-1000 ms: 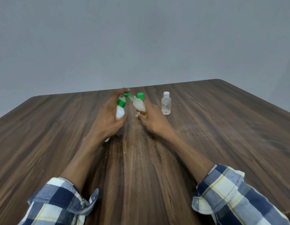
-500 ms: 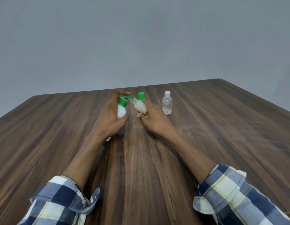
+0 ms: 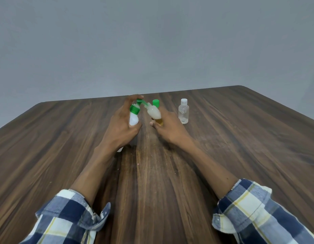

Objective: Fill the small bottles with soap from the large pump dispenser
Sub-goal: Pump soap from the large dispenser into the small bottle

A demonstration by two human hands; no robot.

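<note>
**Green nozzle to bottle mouth, both hands closed around their bottles**

Green-collared and white-bodied, the pump dispenser (image 3: pixel 133 118) sits just left of the frame's centre, gripped by the left hand (image 3: pixel 122 128). The fingers are curled snugly round its body, thumb across the front, and one fingertip (image 3: pixel 137 97) rests on top of the green pump head (image 3: pixel 141 102). The dispenser leans a little to the right, its long axis running from lower left to upper right; its base shows white below the wrist, down at the wooden table (image 3: pixel 47 147), though whether it touches I cannot tell. The nozzle points right and slightly downward.

Right at the nozzle's tip is the mouth of the small bottle (image 3: pixel 154 115), held by the right hand (image 3: pixel 168 130) with fingers wrapped closed around its lower part. This bottle tilts left, neck toward the nozzle, so the two lean together like a peak. It looks cloudy white above and amber near the bottom. A green cap (image 3: pixel 156 103) shows just behind its shoulder.

Further right, apart from the hand, a clear bottle (image 3: pixel 183 111) with a white cap stands upright on the table.

Checked shirt sleeves (image 3: pixel 254 213) fill the lower corners.
</note>
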